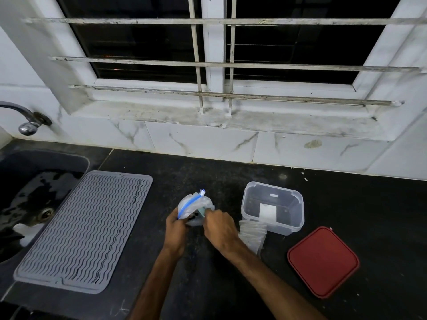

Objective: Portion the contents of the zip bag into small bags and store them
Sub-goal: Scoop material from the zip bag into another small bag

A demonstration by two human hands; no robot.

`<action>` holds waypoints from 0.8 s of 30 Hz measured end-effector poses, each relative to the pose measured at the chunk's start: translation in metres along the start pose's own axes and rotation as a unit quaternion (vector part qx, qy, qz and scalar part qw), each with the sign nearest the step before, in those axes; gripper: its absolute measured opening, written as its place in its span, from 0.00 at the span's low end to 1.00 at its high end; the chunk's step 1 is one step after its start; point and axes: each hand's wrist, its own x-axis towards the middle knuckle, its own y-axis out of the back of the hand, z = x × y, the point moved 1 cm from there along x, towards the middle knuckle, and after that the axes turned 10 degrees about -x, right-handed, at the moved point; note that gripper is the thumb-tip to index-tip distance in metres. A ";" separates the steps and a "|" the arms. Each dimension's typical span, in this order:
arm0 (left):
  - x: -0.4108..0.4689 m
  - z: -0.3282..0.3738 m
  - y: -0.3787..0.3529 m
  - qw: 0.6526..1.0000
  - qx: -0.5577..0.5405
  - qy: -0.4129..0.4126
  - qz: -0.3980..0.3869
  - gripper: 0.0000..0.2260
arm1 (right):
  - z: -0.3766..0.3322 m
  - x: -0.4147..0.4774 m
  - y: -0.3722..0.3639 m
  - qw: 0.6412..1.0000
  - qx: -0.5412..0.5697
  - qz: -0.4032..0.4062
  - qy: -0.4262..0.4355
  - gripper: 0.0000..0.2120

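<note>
Left hand [175, 230], right hand [219, 229] gripping zip bag [192, 205], container [296, 211] nearby

grey ribbed mat [85, 229] lies beside the dark sink [34, 181]; tap [27, 125] above.

I've only the head view, wide-angle, looking forward and down across the counter [346, 204] toward the window [213, 54]. The left hand [176, 229] and right hand [219, 228] sit near, low centre.

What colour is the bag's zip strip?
The zip strip is blue, with a white slider at its end; head view.
</note>
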 end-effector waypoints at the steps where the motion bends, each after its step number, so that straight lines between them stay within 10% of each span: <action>1: 0.000 0.001 -0.001 1.000 0.004 0.000 -0.005 0.15 | 0.001 0.000 -0.002 1.000 0.010 -0.001 -0.006 0.12; 24: 0.010 0.020 0.002 0.978 0.197 -0.008 0.073 0.12 | 0.001 0.008 -0.022 0.972 0.211 0.001 -0.098 0.09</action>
